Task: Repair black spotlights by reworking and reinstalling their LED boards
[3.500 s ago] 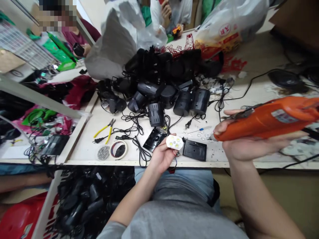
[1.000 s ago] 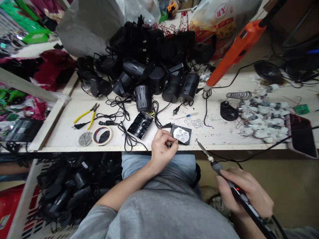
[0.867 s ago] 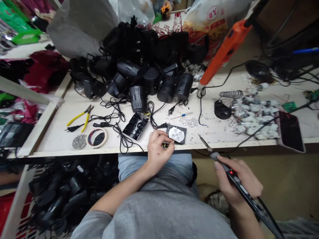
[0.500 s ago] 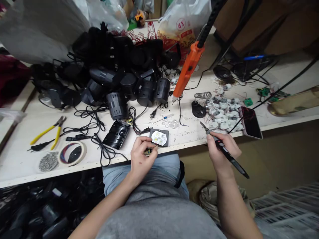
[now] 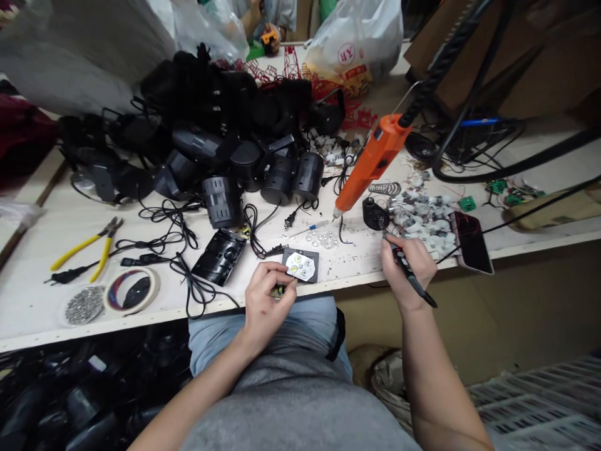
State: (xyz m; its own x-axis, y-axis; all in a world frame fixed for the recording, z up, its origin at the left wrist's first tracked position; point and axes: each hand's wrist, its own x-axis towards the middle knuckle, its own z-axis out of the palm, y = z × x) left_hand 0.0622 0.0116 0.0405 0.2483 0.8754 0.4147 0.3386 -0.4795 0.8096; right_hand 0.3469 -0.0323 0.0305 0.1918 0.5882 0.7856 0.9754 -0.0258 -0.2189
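My left hand [image 5: 265, 299] is pinched on a small yellow-and-black part at the bench's near edge, just left of a black square plate with a white LED board [image 5: 301, 265]. My right hand [image 5: 409, 269] grips a black soldering iron [image 5: 413, 280] like a pen. Its tip points toward a round black stand [image 5: 374, 213]. An orange electric screwdriver [image 5: 369, 166] hangs on a cable above the bench between my hands. Small clear lenses [image 5: 323, 237] lie beyond the LED board.
A heap of black lamp housings [image 5: 225, 144] with cords fills the bench's middle. Yellow pliers [image 5: 84, 247], a tape roll [image 5: 132, 291] and a dish of screws [image 5: 83, 305] lie left. White small parts [image 5: 422, 213] and a phone [image 5: 472, 241] lie right. Plastic bags [image 5: 354, 44] stand behind.
The orange screwdriver left my right hand and now hangs; that hand took the soldering iron and brought it up to the bench. My left hand set the LED board on the plate.
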